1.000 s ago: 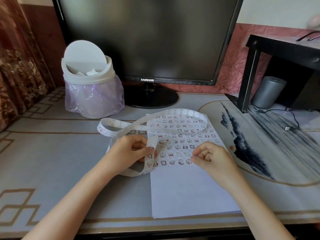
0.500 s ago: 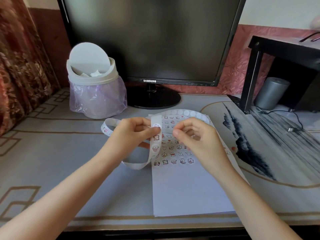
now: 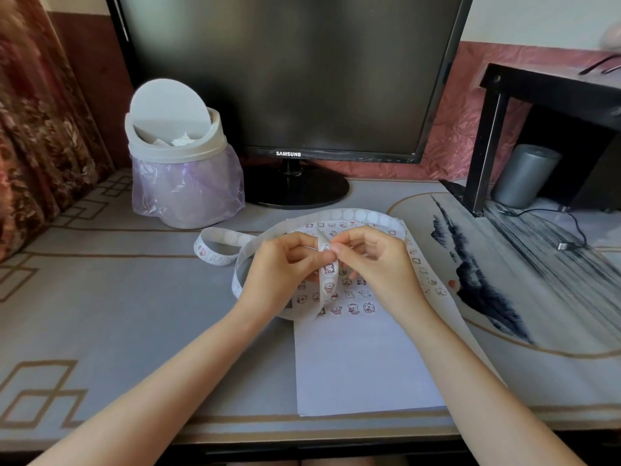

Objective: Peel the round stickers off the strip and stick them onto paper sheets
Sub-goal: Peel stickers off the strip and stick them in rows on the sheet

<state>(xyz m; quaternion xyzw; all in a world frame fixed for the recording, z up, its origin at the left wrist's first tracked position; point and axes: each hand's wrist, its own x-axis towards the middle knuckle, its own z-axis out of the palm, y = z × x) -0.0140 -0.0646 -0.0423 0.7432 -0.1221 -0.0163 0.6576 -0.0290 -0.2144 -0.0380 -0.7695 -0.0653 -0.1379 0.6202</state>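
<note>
A long white sticker strip (image 3: 339, 216) loops across the desk, with round cartoon stickers on it. My left hand (image 3: 280, 270) grips the strip upright above a white paper sheet (image 3: 363, 364). My right hand (image 3: 376, 260) pinches at a sticker on the strip's top bend, fingertips against my left thumb. The upper half of the sheet is covered with rows of small stuck stickers (image 3: 353, 307); its lower half is blank. Part of the strip is hidden behind my hands.
A white swing-lid bin (image 3: 181, 156) with a purple liner stands at the back left. A black monitor (image 3: 289, 75) stands behind the sheet. At the right are a black stand (image 3: 487, 142), a grey cylinder (image 3: 524, 176) and a cable (image 3: 568, 243).
My right hand left the sheet's stickers and rose to the strip, where it now pinches at a sticker. My left hand lifted the strip higher.
</note>
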